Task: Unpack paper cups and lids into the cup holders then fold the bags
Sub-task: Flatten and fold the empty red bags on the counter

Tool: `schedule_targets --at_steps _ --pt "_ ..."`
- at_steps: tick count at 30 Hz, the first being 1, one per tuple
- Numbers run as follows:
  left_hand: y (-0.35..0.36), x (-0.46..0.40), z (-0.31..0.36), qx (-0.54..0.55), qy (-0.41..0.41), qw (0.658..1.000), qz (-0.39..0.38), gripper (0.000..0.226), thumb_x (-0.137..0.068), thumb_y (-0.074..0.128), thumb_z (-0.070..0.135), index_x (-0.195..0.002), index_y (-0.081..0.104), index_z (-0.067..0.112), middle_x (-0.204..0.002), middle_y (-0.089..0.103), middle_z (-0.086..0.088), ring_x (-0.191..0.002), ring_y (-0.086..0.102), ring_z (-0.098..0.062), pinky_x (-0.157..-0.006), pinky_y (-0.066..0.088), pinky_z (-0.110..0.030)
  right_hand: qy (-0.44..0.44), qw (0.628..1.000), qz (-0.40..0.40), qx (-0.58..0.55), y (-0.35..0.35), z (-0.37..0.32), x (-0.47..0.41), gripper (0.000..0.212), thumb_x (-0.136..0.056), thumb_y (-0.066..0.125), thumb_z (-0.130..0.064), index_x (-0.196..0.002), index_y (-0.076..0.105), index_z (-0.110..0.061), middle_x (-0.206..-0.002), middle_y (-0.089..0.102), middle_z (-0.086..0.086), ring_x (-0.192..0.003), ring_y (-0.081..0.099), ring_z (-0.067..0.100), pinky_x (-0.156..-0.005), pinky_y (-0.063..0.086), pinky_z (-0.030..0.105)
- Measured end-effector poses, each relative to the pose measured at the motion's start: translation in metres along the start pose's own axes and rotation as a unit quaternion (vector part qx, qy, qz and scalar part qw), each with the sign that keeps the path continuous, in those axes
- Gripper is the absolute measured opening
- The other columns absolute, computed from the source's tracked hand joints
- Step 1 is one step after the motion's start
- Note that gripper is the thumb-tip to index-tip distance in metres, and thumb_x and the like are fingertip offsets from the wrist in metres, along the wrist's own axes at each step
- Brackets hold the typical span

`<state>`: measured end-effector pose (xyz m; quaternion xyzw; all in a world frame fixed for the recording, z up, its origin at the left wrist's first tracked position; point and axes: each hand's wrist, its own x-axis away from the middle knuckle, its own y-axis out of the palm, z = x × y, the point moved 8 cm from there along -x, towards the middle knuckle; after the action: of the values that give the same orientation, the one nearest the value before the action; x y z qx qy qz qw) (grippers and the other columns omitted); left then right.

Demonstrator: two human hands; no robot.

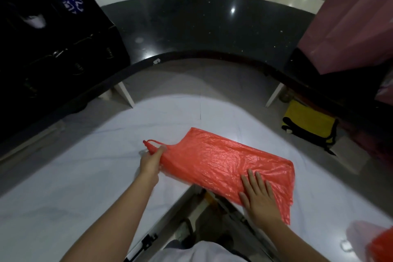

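1. The white worktop (pixel 85 176) is big and bright, with a dark curved counter (pixel 202 27) behind it.
2. A red plastic bag (pixel 223 161) lies flat on the worktop, near the front edge.
3. A yellow bag (pixel 306 121) sits under the counter on the right.
4. The right hand (pixel 258 200) lies flat, fingers straight, pressing on the red bag's near end.
5. The left hand (pixel 152 160) pinches the bag's handle end between its thumb and fingers.
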<state>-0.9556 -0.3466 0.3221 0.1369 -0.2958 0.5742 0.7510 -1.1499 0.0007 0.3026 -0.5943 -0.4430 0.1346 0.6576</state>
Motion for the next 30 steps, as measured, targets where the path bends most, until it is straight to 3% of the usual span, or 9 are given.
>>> schedule_targets --at_steps 4,8,10,13,17,18,23,26,30 --pt "0.018 0.016 -0.007 -0.092 0.085 0.989 -0.085 0.061 -0.087 0.079 0.033 -0.141 0.051 0.027 -0.125 0.063 0.002 -0.11 0.064 -0.018 -0.098 0.054 -0.038 -0.001 1.0 -0.001 -0.011 -0.002 -0.002 0.001 0.065 -0.098 -0.008 -0.061 -0.151 -0.032 -0.035 -0.161 -0.036 -0.005 -0.146 -0.038 0.017 -0.123 -0.016 0.046" --pt "0.04 0.04 0.004 -0.19 0.211 0.95 -0.127 0.069 -0.097 0.066 0.03 -0.153 0.028 0.044 -0.14 0.054 0.011 -0.123 0.059 -0.015 -0.101 0.048 -0.032 -0.002 1.0 0.001 -0.004 -0.003 -0.003 0.003 0.066 -0.095 -0.014 -0.062 -0.151 -0.033 -0.034 -0.16 -0.039 -0.004 -0.146 -0.039 0.018 -0.123 -0.014 0.047" --pt "0.057 0.055 0.007 -0.276 0.304 0.898 -0.154 0.058 -0.103 0.044 0.05 -0.152 0.014 0.06 -0.15 0.043 0.026 -0.123 0.055 -0.004 -0.102 0.044 -0.025 -0.002 1.0 -0.002 0.001 -0.003 -0.003 0.004 0.066 -0.093 -0.016 -0.062 -0.15 -0.035 -0.034 -0.159 -0.04 -0.004 -0.145 -0.04 0.018 -0.123 -0.015 0.047" --pt "0.077 0.066 -0.004 -0.423 0.41 0.79 -0.171 0.037 -0.101 0.028 0.069 -0.137 0.026 0.076 -0.14 0.034 0.051 -0.137 0.037 0.013 -0.106 0.031 -0.005 -0.002 1.0 -0.005 0.005 -0.002 -0.003 0.003 0.066 -0.093 -0.017 -0.062 -0.15 -0.035 -0.033 -0.16 -0.039 -0.002 -0.146 -0.039 0.02 -0.122 -0.014 0.049" --pt "0.084 0.073 -0.031 -0.518 0.527 0.626 -0.25 0.052 -0.105 0.045 0.014 -0.156 0.034 0.014 -0.164 0.026 -0.005 -0.152 0.023 -0.03 -0.12 0.032 -0.05 -0.004 1.0 -0.006 0.009 -0.003 -0.003 0.002 0.067 -0.093 -0.018 -0.061 -0.151 -0.034 -0.031 -0.16 -0.039 -0.001 -0.146 -0.039 0.022 -0.123 -0.011 0.05" --pt "0.081 0.071 -0.032 -0.508 0.535 0.619 -0.269 0.046 -0.107 0.036 0.012 -0.152 0.038 0.005 -0.161 0.029 -0.016 -0.149 0.028 -0.038 -0.115 0.036 -0.057 -0.004 1.0 -0.005 0.009 -0.003 -0.003 0.003 0.068 -0.093 -0.019 -0.061 -0.151 -0.034 -0.031 -0.16 -0.039 -0.001 -0.146 -0.039 0.022 -0.123 -0.011 0.049" --pt "0.075 0.059 -0.034 -0.589 0.508 0.552 -0.301 0.072 -0.102 0.024 0.057 -0.16 0.019 0.014 -0.167 0.009 -0.003 -0.156 0.007 -0.021 -0.127 0.014 -0.044 -0.005 1.0 0.0 0.0 -0.004 -0.003 0.004 0.07 -0.093 -0.019 -0.061 -0.154 -0.028 -0.029 -0.161 -0.035 0.0 -0.148 -0.035 0.023 -0.124 -0.01 0.049" --pt "0.081 0.057 -0.026 -0.591 0.462 0.599 -0.279 0.08 -0.099 0.009 0.067 -0.157 0.033 0.017 -0.166 0.014 0.004 -0.156 0.01 -0.015 -0.126 0.006 -0.033 -0.002 1.0 -0.002 0.004 -0.003 -0.002 0.004 0.069 -0.093 -0.019 -0.061 -0.153 -0.031 -0.03 -0.16 -0.038 -0.001 -0.147 -0.038 0.022 -0.123 -0.011 0.049" --pt "0.082 0.064 -0.003 -0.508 0.484 0.693 -0.166 0.048 -0.101 0.041 0.05 -0.112 0.077 0.02 -0.149 0.05 -0.003 -0.142 0.037 -0.027 -0.116 0.033 -0.04 -0.002 1.0 -0.005 -0.003 -0.002 -0.002 0.004 0.068 -0.092 -0.019 -0.061 -0.151 -0.033 -0.031 -0.159 -0.04 -0.002 -0.145 -0.04 0.02 -0.123 -0.013 0.048"
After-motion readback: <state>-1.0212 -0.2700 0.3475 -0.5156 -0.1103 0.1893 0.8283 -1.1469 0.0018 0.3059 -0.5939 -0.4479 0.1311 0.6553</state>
